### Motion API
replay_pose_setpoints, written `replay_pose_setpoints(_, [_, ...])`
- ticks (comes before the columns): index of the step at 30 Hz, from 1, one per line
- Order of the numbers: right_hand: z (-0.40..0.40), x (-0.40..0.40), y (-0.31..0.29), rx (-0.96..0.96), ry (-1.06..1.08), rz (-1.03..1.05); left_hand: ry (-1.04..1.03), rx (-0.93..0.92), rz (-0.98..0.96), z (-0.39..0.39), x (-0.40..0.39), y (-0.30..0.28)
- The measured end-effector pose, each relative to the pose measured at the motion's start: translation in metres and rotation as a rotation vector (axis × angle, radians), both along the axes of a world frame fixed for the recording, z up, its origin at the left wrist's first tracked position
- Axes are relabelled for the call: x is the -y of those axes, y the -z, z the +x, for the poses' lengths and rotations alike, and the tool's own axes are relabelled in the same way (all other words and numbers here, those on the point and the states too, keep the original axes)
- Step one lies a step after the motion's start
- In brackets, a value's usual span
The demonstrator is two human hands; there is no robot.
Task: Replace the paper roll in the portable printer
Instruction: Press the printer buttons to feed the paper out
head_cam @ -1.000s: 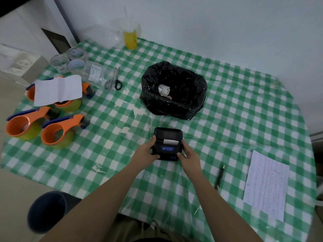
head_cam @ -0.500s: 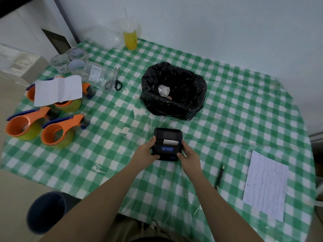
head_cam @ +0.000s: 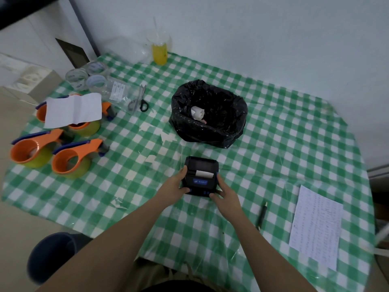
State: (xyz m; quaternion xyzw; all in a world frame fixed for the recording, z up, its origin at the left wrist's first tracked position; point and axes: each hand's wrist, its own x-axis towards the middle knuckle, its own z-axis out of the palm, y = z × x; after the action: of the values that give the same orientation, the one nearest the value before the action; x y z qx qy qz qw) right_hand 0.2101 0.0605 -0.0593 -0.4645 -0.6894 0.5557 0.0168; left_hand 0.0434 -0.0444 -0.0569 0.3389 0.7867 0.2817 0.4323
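Just in front of the crinkled black plastic bag [head_cam: 209, 114], a small black portable printer [head_cam: 200, 175] sat on the green-checked table [head_cam: 273, 144], white paper [head_cam: 203, 173] at its slot. Left hand [head_cam: 175, 186] and right hand [head_cam: 226, 193] gripped its sides, fingers clamped, forearms outstretched.

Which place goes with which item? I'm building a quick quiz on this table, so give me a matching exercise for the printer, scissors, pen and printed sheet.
Items:
1. printer
2. scissors
3. pen
4. printed sheet

Places:
A. far right edge of the tablecloth
B. between the two hands
C. just right of the right forearm
D. left of the black bag

Pairs: 1-B, 2-D, 3-C, 4-A
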Motion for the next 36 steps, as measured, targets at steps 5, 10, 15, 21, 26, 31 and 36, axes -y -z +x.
replay_pose_setpoints(5, [0.000,-0.001,0.003,0.035,-0.034,0.036,0.011,0.021,-0.015,0.000,-0.001,-0.001])
replay_pose_setpoints(10, [0.000,-0.001,0.004,0.026,-0.021,0.017,-0.007,0.018,-0.013,0.001,0.000,0.000])
replay_pose_setpoints(15, [0.000,-0.001,0.008,0.009,0.008,-0.001,-0.015,0.018,-0.016,0.003,-0.001,0.000])
replay_pose_setpoints(21, [-0.002,-0.002,0.010,0.014,0.014,0.002,-0.016,0.011,-0.018,0.003,-0.001,0.001])
replay_pose_setpoints(26, [-0.003,-0.001,0.010,0.017,0.023,0.000,-0.026,0.018,-0.019,0.002,0.000,0.002])
replay_pose_setpoints(31, [-0.003,-0.002,0.012,0.022,0.024,0.012,-0.032,0.021,-0.016,0.003,-0.001,0.003])
replay_pose_setpoints(36, [-0.002,-0.001,0.012,0.036,0.033,0.037,-0.037,0.025,-0.012,0.002,0.000,0.005])
